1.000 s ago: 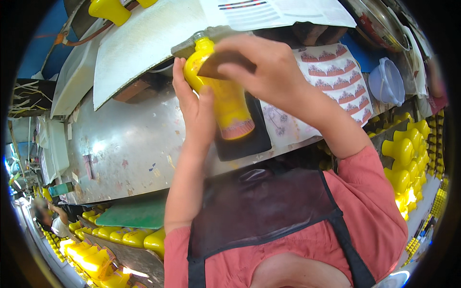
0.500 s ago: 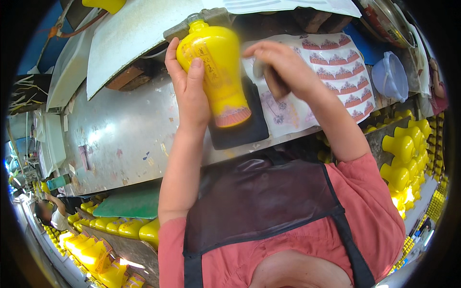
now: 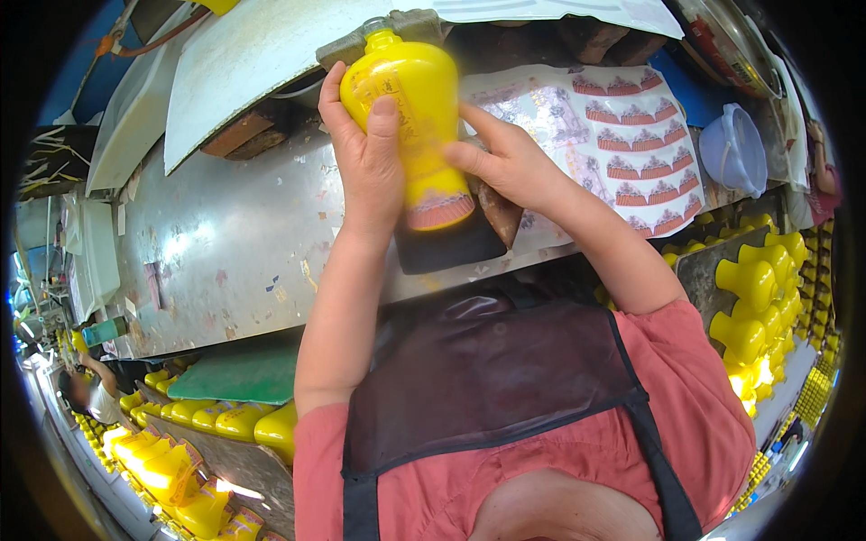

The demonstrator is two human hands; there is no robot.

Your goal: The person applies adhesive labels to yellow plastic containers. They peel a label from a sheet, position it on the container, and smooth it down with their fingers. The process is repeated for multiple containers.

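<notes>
A glossy yellow vase-shaped bottle (image 3: 410,77) lies tilted over a black pad (image 3: 451,248), its neck by a grey rest (image 3: 336,52) at the far side. Faint lettering runs down its front, and a pink patterned band circles its foot. My left hand (image 3: 368,158) is wrapped round its left side, thumb on the front. My right hand (image 3: 510,162) is at the bottle's right side, index finger and thumb against it. Tucked under that palm is a brown flat scraper-like piece (image 3: 499,216), partly hidden by the fingers.
Right of the bottle lies a decal sheet (image 3: 645,167) with rows of pink patterns. A pale blue bucket (image 3: 732,149) stands beyond it. The metal table (image 3: 216,261) has scraps stuck on it. Several yellow bottles (image 3: 758,288) stand at right; more (image 3: 171,460) lie lower left.
My right hand has come down and in against the bottle's right side, its brown piece now pointing toward me. The bottle, in my left hand, has shifted slightly right and away.
</notes>
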